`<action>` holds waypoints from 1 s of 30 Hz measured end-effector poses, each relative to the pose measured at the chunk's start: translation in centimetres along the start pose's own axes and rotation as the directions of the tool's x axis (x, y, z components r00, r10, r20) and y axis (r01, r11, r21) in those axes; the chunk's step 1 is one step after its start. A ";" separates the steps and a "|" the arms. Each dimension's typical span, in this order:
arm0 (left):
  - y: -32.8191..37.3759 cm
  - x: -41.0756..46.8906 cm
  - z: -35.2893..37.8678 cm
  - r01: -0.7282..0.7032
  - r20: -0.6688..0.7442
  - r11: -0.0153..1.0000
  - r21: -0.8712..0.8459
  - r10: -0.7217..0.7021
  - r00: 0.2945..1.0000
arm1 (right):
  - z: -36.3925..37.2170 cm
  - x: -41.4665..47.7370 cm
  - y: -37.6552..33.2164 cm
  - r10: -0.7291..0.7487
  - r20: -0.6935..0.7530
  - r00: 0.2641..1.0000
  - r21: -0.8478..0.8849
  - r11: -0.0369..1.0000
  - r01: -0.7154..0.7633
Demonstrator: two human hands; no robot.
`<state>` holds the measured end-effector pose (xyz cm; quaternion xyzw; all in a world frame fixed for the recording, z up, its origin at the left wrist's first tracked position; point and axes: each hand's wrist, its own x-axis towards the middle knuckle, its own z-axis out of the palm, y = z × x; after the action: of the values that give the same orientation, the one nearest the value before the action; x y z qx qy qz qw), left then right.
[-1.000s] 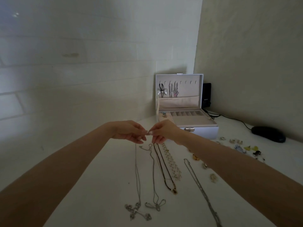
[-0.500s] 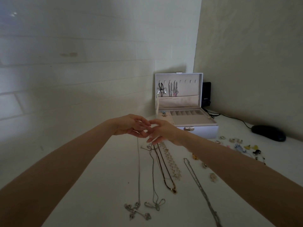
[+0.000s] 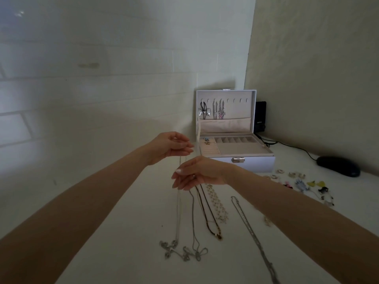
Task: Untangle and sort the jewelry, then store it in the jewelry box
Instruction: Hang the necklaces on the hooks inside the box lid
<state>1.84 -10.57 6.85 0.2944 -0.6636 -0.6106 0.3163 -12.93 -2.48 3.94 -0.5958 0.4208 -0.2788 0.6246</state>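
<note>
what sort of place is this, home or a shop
Most likely a desk corner in a home room: a white table set against plain walls, an open jewelry box on it, and what looks like a black computer mouse with its cable.

White table point(image 3: 133, 232): matt surface, one small dark speck near the middle. Left wall point(image 3: 102, 78): white, in horizontal courses, with a faint brownish stain high up. Right wall point(image 3: 317, 78): beige, rough-textured, meeting the white wall at a corner. Black box point(image 3: 260, 116): upright in that corner. Black cable point(image 3: 295, 146): runs along the tabletop towards a black oval object point(image 3: 338, 166) lying near the beige wall.
</note>
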 end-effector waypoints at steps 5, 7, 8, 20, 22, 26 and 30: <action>-1.0 -0.7 0.0 0.120 -0.050 0.880 0.459 -0.109 0.993 | 0.4 -0.3 -1.0 -0.072 -0.052 0.996 0.083 0.994 0.076; -1.4 -0.9 0.0 0.189 -0.029 0.776 0.602 -0.215 0.976 | 0.3 -0.4 -1.3 -0.104 -0.108 0.989 0.160 0.980 0.120; -1.6 -1.0 -0.1 0.211 0.001 0.723 0.658 -0.281 0.960 | 0.3 -0.4 -1.4 -0.113 -0.130 0.985 0.188 0.973 0.136; -1.5 -1.5 -1.2 0.129 0.522 0.778 0.615 -0.525 0.672 | -1.4 -0.8 -2.6 -0.245 -0.435 0.866 0.390 0.816 0.427; -1.6 -1.6 -1.0 0.170 0.533 0.803 0.571 -0.521 0.667 | -1.8 -1.1 -2.9 -0.250 -0.472 0.846 0.392 0.800 0.455; -1.8 -1.6 -0.3 0.216 0.542 0.854 0.473 -0.475 0.693 | -2.5 -1.5 -3.4 -0.263 -0.518 0.814 0.383 0.780 0.495; -2.2 -1.0 0.3 0.205 0.403 0.901 0.383 -0.362 0.840 | -3.6 -1.9 -3.3 -0.263 -0.562 0.784 0.349 0.784 0.514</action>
<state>2.25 -9.81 4.55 0.2836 -0.7592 -0.5858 0.0002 -16.44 -3.12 7.76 -0.4063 0.3425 -0.6415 0.5532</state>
